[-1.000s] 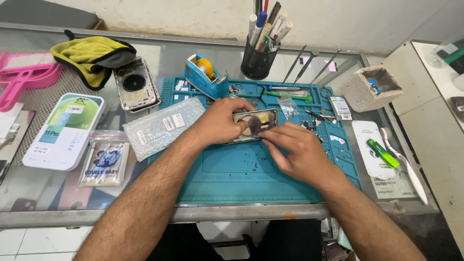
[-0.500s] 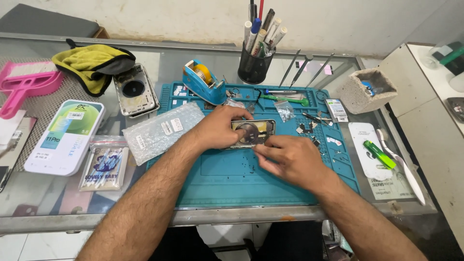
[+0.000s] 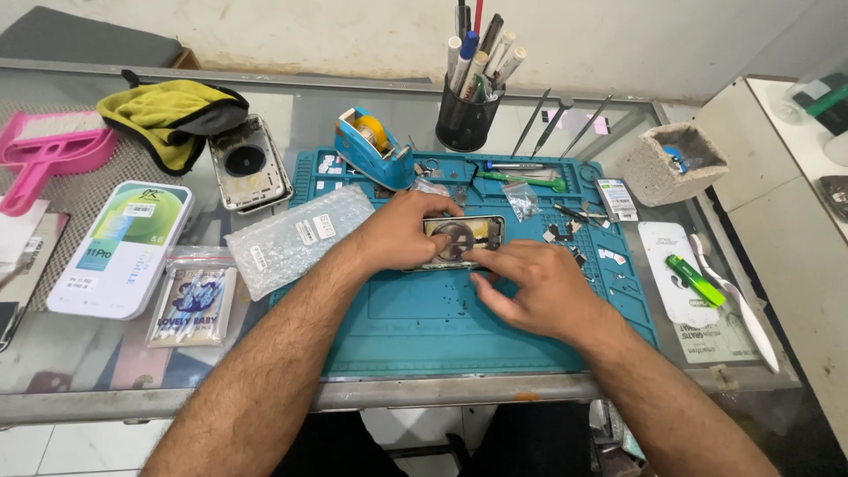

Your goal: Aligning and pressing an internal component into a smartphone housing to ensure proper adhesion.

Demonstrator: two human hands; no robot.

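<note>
- The left hand [image 3: 402,234] curls over the left end of an opened phone [image 3: 464,238], fingers wrapped on its top edge, thumb below, gripping it against the mat.
- The right hand [image 3: 539,287] rests on the phone's lower right edge, fingertips [image 3: 481,258] pressed to the frame; whether they pinch anything small cannot be told.
- The phone lies flat, lengthwise, near the middle of a teal work mat [image 3: 424,327] on a glass table [image 3: 353,115].
- A bubble-wrap bag [image 3: 296,238] sits just left of the left hand.
- A blue tape dispenser [image 3: 371,146] and a black pen cup [image 3: 465,119] stand behind the phone.
- A separate phone back cover [image 3: 247,168] lies near a yellow cloth [image 3: 168,110].
</note>
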